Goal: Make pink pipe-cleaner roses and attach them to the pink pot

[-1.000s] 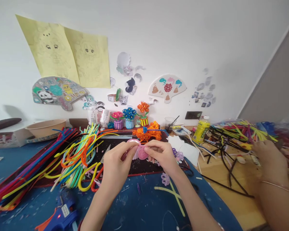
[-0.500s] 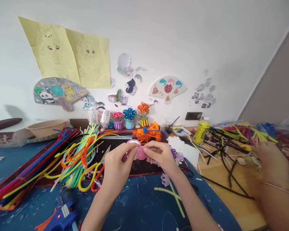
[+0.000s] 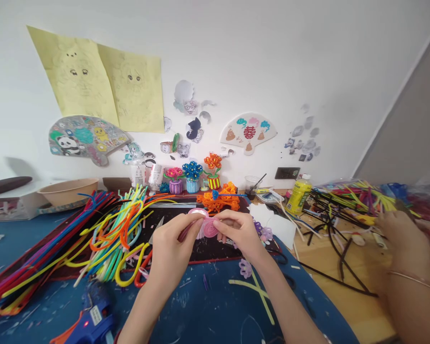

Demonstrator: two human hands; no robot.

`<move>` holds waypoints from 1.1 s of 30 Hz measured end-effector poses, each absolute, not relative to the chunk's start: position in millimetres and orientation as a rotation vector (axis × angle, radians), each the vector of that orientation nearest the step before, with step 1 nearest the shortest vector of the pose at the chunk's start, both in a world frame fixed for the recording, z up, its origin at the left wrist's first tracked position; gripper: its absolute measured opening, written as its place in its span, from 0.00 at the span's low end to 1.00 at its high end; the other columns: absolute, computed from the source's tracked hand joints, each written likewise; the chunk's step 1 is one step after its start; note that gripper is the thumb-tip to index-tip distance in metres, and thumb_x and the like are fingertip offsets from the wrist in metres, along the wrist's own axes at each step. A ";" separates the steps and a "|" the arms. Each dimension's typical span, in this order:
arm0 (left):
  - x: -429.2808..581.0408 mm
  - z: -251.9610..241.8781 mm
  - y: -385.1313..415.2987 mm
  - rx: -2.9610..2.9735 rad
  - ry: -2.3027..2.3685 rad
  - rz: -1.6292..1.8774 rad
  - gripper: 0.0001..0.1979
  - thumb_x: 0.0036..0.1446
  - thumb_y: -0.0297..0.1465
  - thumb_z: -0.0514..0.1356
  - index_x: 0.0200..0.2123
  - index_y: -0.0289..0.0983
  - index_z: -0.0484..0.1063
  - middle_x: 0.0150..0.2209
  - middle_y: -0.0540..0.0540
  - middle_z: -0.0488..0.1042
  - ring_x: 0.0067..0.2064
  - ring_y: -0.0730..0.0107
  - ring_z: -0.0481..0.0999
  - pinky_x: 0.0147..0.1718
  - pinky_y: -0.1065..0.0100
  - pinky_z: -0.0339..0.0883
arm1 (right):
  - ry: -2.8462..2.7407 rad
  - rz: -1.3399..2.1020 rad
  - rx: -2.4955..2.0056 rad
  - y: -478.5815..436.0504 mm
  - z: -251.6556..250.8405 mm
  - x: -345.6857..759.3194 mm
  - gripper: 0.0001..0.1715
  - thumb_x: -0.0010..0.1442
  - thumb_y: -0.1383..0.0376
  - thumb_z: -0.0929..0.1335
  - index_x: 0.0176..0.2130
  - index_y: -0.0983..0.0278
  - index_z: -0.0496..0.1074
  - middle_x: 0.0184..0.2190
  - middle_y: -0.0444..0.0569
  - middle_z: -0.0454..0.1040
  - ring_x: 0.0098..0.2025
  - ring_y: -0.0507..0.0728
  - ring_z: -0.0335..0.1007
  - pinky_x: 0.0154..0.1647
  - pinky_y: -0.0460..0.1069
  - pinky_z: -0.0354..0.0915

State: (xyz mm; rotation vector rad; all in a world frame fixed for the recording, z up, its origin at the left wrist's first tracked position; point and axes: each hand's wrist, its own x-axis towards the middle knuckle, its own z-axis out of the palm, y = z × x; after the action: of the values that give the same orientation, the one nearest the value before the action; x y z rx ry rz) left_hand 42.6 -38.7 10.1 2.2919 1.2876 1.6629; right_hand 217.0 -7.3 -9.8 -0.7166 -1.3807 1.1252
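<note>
Between my two hands, above the dark mat, is a pink coiled pipe-cleaner piece (image 3: 210, 228) with a round spiral and a white-edged part. My left hand (image 3: 175, 239) pinches its left side between thumb and fingers. With thumb and forefinger, my right hand (image 3: 237, 230) grips the spiral's right edge. Part of the piece is hidden behind the left fingers. Scissors with orange handles (image 3: 143, 272) lie just left of my left wrist. A lilac pipe-cleaner flower (image 3: 245, 268) and crossed pale yellow strips (image 3: 252, 286) rest near my right forearm.
Bundles of coloured pipe cleaners (image 3: 118, 234) spread at left, with a blue glue gun (image 3: 93, 325) in front. Finished flower pots (image 3: 192, 185) line the wall. A yellow bottle (image 3: 298, 195) stands at right, near black pipe cleaners (image 3: 331, 229). Another person's hand (image 3: 397, 234) works at far right.
My hands keep nearly the same hold on the pink piece. The other person's hand at the far right shifts slightly, and a second hand shows beside it.
</note>
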 end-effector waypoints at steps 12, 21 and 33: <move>43.4 9.9 -39.9 2.298 1.258 1.662 0.08 0.63 0.29 0.60 0.38 0.36 0.80 0.32 0.46 0.82 0.28 0.72 0.76 0.28 0.72 0.66 | -1.398 1.110 -0.713 -5.9 -10.5 216.7 0.16 0.49 0.55 0.78 0.32 0.64 0.79 0.18 0.43 0.75 0.17 0.51 0.67 0.18 0.46 0.66; 44.9 9.1 -40.6 2.300 1.280 1.636 0.08 0.63 0.29 0.59 0.38 0.37 0.80 0.35 0.46 0.83 0.31 0.69 0.79 0.30 0.71 0.68 | -1.433 1.088 -0.715 -6.5 -10.8 216.6 0.15 0.51 0.54 0.77 0.31 0.63 0.79 0.18 0.43 0.74 0.17 0.51 0.67 0.18 0.46 0.66; 48.0 9.7 -41.4 2.286 1.384 1.550 0.12 0.64 0.35 0.57 0.39 0.36 0.80 0.27 0.49 0.79 0.20 0.74 0.66 0.22 0.72 0.59 | -1.410 1.036 -0.712 -6.0 -11.1 219.3 0.15 0.52 0.55 0.76 0.29 0.64 0.77 0.19 0.43 0.72 0.18 0.51 0.66 0.17 0.45 0.62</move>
State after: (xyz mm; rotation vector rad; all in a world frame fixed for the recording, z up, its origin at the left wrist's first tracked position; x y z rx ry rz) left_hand 48.0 -41.4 9.7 2.2858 1.3839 1.5496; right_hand 219.3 -6.0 -11.1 -0.7124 -1.4101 1.0358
